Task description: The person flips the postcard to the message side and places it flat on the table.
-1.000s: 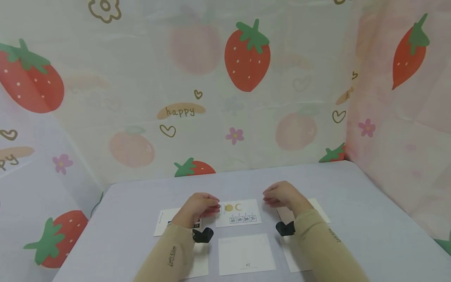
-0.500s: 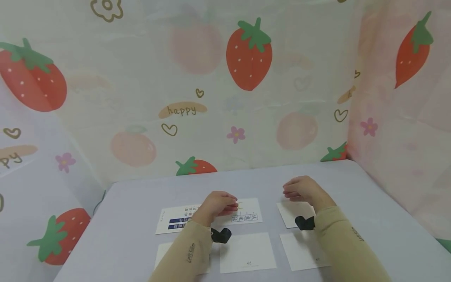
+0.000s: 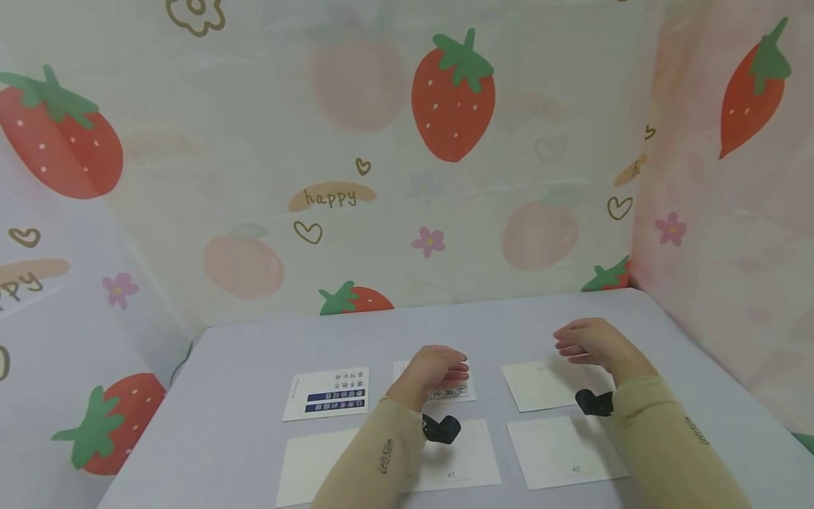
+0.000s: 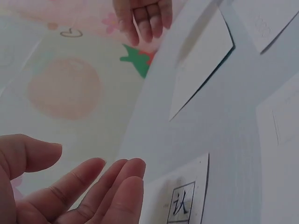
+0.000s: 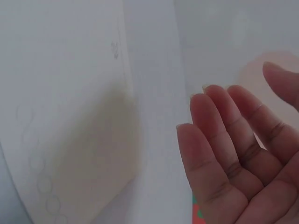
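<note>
My left hand (image 3: 435, 371) hovers over the top middle card (image 3: 472, 392), partly hiding its print; in the left wrist view the fingers (image 4: 128, 200) are relaxed and hold nothing. Above the top right card (image 3: 540, 389), a blank-looking one, my right hand (image 3: 594, 346) is held in the air with loose, slightly bent fingers (image 5: 203, 144) and nothing in them. At top left lies a card with dark blue bars and writing (image 3: 327, 394). The front row has a white card at left (image 3: 311, 463), a middle card (image 3: 470, 459) partly behind my left sleeve, and a right card (image 3: 562, 452).
The cards lie in two rows on a white-covered table (image 3: 242, 360). Behind it hangs a cloth backdrop (image 3: 381, 247) printed with strawberries, and more cloth closes off both sides. A thin dark cord (image 3: 184, 357) shows at the left table edge.
Both hands have moved to the right above the cards. The top left card is now uncovered, and my left hand has come over the top middle card. The cards stay in place.
</note>
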